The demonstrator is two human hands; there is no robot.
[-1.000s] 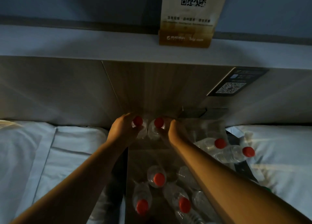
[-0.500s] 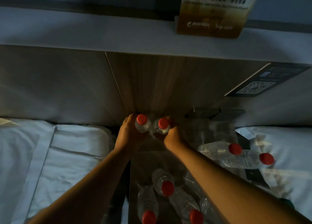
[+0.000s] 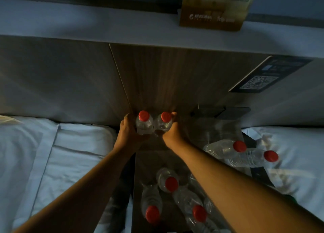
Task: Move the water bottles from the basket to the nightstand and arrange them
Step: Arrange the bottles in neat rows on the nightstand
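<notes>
Two clear water bottles with red caps stand upright side by side at the back of the wooden nightstand [image 3: 150, 160], against the wall panel. My left hand [image 3: 128, 130] is wrapped around the left bottle [image 3: 144, 123]. My right hand [image 3: 172, 131] grips the right bottle [image 3: 164, 122]. The two bottles touch each other. Nearer to me, three more red-capped bottles [image 3: 167, 181] stand on the nightstand. Two bottles [image 3: 226, 147] lie on their sides in the dark basket [image 3: 259, 171] to the right.
White bedding lies to the left [image 3: 61, 153] and right [image 3: 298, 145] of the nightstand. A ledge above the headboard holds a brown sign card [image 3: 213, 13]. A dark QR-code plaque [image 3: 259, 78] is fixed on the panel at the right.
The two bottles in my hands have come slightly toward me and sit closer together, their bodies now more exposed. The camera has tilted a little lower and to the left.
</notes>
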